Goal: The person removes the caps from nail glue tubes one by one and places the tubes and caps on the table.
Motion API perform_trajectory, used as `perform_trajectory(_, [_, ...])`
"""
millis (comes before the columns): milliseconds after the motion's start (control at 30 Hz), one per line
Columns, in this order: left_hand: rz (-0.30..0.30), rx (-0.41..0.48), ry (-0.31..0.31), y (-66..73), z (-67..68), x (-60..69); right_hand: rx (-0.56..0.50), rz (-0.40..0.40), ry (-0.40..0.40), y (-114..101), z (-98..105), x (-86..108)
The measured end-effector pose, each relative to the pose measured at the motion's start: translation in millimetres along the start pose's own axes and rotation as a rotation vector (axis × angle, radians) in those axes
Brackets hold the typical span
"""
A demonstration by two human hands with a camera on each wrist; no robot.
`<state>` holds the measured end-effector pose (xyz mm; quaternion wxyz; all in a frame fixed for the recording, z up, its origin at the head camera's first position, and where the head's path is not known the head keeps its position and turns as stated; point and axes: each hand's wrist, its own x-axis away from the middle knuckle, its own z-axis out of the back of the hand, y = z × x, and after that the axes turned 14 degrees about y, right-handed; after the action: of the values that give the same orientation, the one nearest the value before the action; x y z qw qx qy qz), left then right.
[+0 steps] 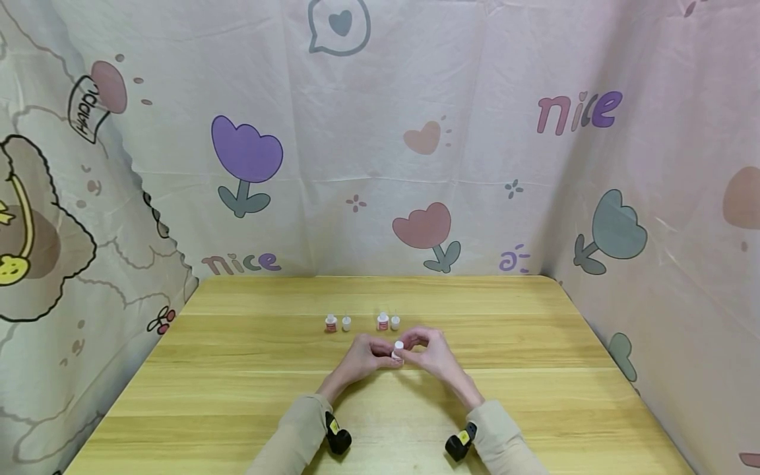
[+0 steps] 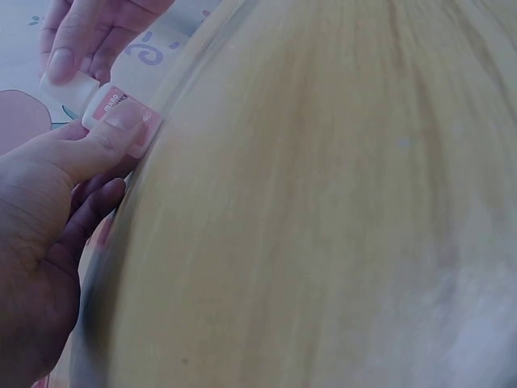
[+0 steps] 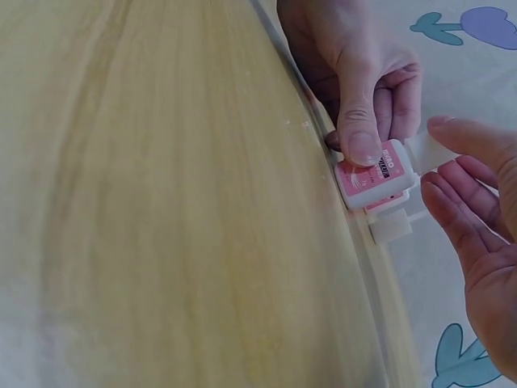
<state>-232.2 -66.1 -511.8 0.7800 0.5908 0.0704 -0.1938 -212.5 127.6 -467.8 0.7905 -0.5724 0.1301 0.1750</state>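
Above the table, my left hand (image 1: 363, 357) holds a small white glue bottle (image 3: 373, 175) with a pink label, its thumb pressed on the label. My right hand (image 1: 432, 353) pinches the bottle's white cap (image 2: 71, 91) between thumb and fingers. The bottle lies tilted in the left wrist view, cap end toward the right hand. Cap and bottle neck meet; whether the cap is screwed tight cannot be seen. Fingers hide part of the label.
Past the hands stand two similar bottles, one at left (image 1: 330, 323) and another (image 1: 382, 322) nearer the middle. Beside each is a small white cap with a thin upright pin, the left cap (image 1: 347, 324) and the right cap (image 1: 395, 322). A printed cloth (image 1: 356, 152) hangs behind the wooden table (image 1: 237, 389).
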Motion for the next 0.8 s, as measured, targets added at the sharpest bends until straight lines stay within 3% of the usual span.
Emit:
perform_trajectory(167, [0.018, -0.011, -0.003, -15.0, -1.7, -3.4, -0.001, 0.016, 0.010, 1, 0, -0.3])
perform_trajectory(400, [0.044, -0.002, -0.002, 9.7, 2.0, 1.4, -0.057, 0.038, -0.024, 1, 1, -1.5])
perform_trajectory(800, [0.036, -0.003, 0.002, 8.8, 2.1, 1.2, -0.026, 0.021, -0.002, -2, 2, -0.1])
